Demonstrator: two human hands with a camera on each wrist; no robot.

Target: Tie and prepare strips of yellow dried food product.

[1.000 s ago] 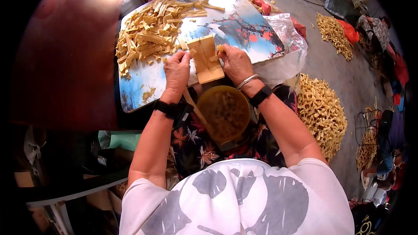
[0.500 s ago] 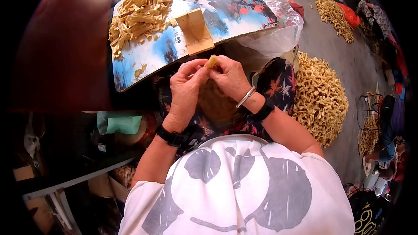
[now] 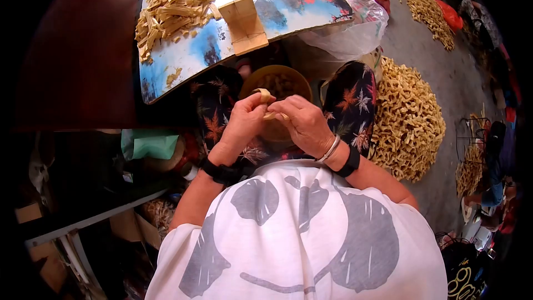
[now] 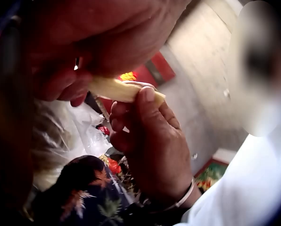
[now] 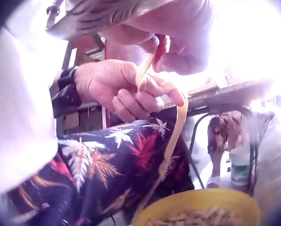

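Note:
Over the lap, the left hand point(image 3: 244, 119) and right hand point(image 3: 306, 126) meet fingertip to fingertip on a pale yellow flat strip point(image 3: 265, 94). The left fingers pinch it, with a bend of the strip standing up over them. In the left wrist view, the right thumb presses the strip point(image 4: 119, 90) against its fingers. From the right wrist, a long tail of the strip point(image 5: 178, 123) hangs over the left forefinger towards the bowl. A yellow bowl point(image 5: 220, 194) holding small pale pieces stands below the hands. Part of the strip is hidden inside the fingers.
An L-shaped wooden block point(image 3: 242, 19) stands at the near edge of the painted table point(image 3: 208, 50). Beside it lies a heap of loose yellow strips point(image 3: 172, 8). A large pile of knotted pieces point(image 3: 408, 122) lies at the right, near a clear plastic bag point(image 3: 355, 28).
Both hands have left the wooden block and come back over the lap, from apart to together. They now work one strip between them. The head view has shifted, and the bowl shows again.

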